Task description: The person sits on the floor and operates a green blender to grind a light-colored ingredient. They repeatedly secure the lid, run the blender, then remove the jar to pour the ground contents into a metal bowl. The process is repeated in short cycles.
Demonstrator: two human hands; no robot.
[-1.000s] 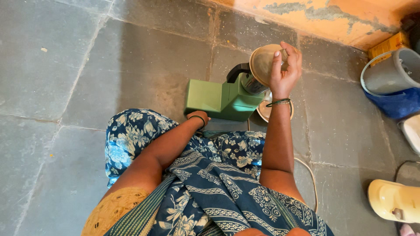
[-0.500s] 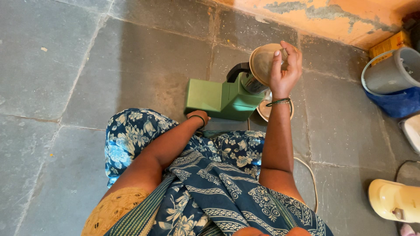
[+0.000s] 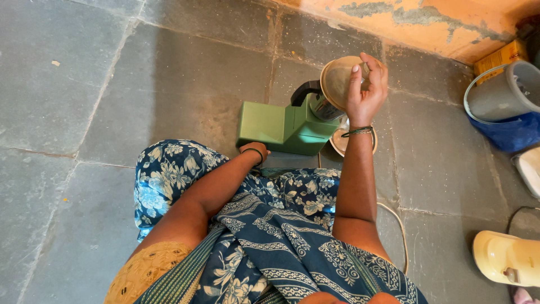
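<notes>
A green mixer base (image 3: 284, 128) stood on grey stone floor (image 3: 140, 84) near an orange wall (image 3: 427, 22); the right hand (image 3: 365, 93) gripped the jar lid (image 3: 337, 79) above it, left hand's (image 3: 253, 151) fingers hidden behind it, open floor leftward.

Yellow-orange rectangular carton (image 3: 499, 58) at far right, against orange wall, beside grey bucket (image 3: 504, 93)
</notes>
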